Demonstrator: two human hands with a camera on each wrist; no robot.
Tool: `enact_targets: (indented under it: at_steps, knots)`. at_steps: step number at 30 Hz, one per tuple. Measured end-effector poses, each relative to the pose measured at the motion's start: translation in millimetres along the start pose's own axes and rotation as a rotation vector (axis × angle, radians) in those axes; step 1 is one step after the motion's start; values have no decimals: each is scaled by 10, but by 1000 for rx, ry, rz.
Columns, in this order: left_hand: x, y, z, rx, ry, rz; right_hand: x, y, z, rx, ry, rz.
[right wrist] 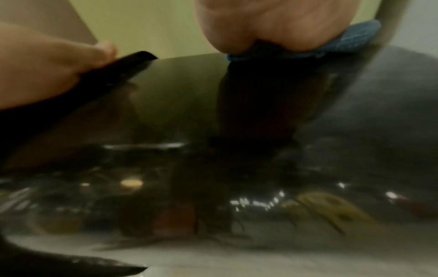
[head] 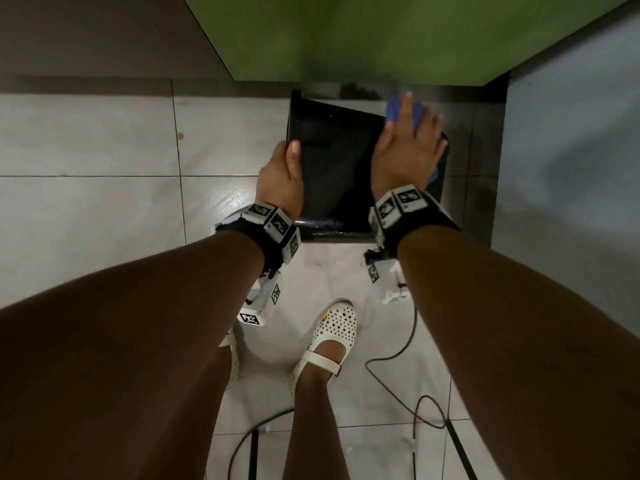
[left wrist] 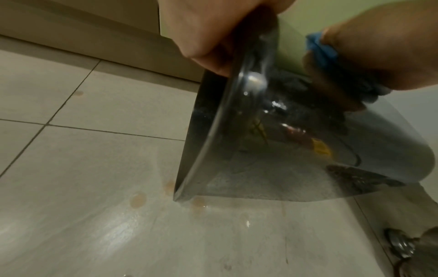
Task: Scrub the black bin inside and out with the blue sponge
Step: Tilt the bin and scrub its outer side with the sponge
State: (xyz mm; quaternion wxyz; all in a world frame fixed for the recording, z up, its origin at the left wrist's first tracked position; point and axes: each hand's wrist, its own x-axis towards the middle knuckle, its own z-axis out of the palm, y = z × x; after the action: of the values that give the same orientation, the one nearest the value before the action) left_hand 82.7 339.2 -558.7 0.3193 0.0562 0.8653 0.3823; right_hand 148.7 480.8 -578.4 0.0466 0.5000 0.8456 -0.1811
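Note:
The glossy black bin (head: 336, 168) lies tipped on its side on the tiled floor, rim to the left, its wet side wall (left wrist: 296, 150) facing me. My left hand (head: 282, 178) grips the rim (left wrist: 213, 116), thumb over the edge. My right hand (head: 408, 147) holds the blue sponge (head: 398, 110) pressed flat against the bin's outer wall near the base end. In the right wrist view the sponge (right wrist: 350, 41) shows under my palm on the bin (right wrist: 189, 112), blurred. The bin's inside is hidden.
A green wall (head: 381, 36) and a pale wall (head: 571, 150) close in the corner behind the bin. The floor tiles (left wrist: 94, 187) are wet, with brownish spots (left wrist: 137, 199). A floor drain (left wrist: 400, 245) lies at right. Black cables (head: 415, 375) trail by my white shoes (head: 329, 341).

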Motion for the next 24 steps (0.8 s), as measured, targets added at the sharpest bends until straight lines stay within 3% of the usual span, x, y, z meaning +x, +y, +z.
enact_targets:
  at_steps: [6,9,12,15,18,20,24]
  knots:
    - [-17,31,40,61,-63,29,-185,514,24,109,134,226]
    - [-33,28,48,79,-86,51,-320,482,120,168,240,446]
    - [-33,24,42,80,-86,60,-460,339,190,88,309,517]
    - [-14,33,52,85,-85,66,-696,223,276,51,167,386]
    - [-4,35,60,78,-79,74,-941,39,335,15,196,91]
    - [-19,26,58,70,-87,70,-1055,-59,376,19,124,-101]
    - [-38,16,49,105,-96,85,-888,-250,292,56,43,-314]
